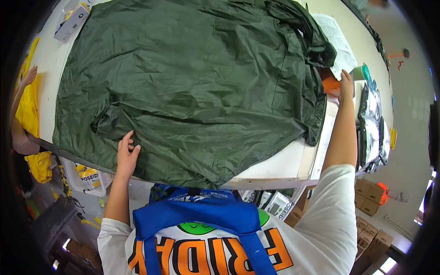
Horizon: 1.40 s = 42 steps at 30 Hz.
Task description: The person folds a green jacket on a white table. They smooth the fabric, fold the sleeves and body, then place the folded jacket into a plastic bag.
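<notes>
A dark green, thin, shiny garment like a raincoat (192,78) lies spread and wrinkled over the white table. One sleeve is bunched near its lower left, and more cloth is gathered at the upper right. Beside that sleeve, my left hand (127,158) rests on the fabric, its fingers apart. My right hand (347,88) reaches past the garment's right edge to a printed paper sheet (337,39) and an orange object (331,85). Its fingers look closed and are seen edge-on; what they hold is hidden.
Packed clear bags (370,123) and a green tape roll (362,72) lie on the right. At upper left is a white box (72,22). Another person's hand (30,75) is near yellow cloth (28,107). A white bin (87,178) and cardboard boxes (369,196) stand below table height.
</notes>
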{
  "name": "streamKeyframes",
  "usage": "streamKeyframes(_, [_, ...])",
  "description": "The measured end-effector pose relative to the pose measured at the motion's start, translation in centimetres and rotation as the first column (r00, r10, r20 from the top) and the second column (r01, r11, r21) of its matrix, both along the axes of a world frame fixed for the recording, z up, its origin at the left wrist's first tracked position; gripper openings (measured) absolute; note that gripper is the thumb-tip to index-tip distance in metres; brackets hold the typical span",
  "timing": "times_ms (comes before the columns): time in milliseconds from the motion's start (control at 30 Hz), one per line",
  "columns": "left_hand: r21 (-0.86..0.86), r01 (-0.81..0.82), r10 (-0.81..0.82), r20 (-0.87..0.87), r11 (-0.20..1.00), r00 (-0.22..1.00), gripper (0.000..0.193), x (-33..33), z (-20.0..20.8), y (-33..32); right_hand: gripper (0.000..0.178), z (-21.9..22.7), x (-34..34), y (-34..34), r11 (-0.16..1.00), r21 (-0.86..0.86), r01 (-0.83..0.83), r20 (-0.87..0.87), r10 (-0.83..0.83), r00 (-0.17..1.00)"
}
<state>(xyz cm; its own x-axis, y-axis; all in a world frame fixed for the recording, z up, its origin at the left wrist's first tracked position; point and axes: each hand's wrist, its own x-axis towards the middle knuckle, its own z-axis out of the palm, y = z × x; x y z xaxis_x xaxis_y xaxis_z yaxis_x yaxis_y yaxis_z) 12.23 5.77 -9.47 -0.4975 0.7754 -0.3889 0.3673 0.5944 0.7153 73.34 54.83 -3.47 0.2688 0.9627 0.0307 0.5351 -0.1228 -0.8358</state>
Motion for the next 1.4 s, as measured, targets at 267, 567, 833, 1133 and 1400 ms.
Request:
streamKeyframes(267, [-0.063,-0.013,0.006,-0.112,0.998,0.994,0.059,0.3,-0.3,1.0,0.037,0.2,3.2,6.1,0.93,-0.107,0.352,-0.304,-0.368,0.879])
streamKeyframes(567, [-0.128,-0.021,0.004,-0.133,0.992,0.991,0.058,0.2,0.2,1.6,0.033,-1.7,9.2,1.9,0.925,-0.166,0.342,-0.061,-0.356,0.933])
streamKeyframes(833, [-0.111,-0.002,-0.01,-0.104,0.994,0.995,0.059,-0.1,-0.4,1.2,0.06,1.7,8.6,-1.3,0.778,0.205,0.593,0.691,-0.544,0.475])
streamKeyframes(1133, [-0.006,-0.043,0.043,0.119,0.999,0.992,0.052,-1.1,-1.2,0.4,0.071,0.0,-1.0,-4.7,0.98,-0.047,0.194,0.948,-0.017,0.319])
streamKeyframes(1400, [0.438,-0.339,0.503,-0.341,0.832,0.794,0.075,-10.2,0.0,1.9,0.049,-0.3,-21.2,-28.1,0.771,0.039,-0.636,0.394,0.573,0.719])
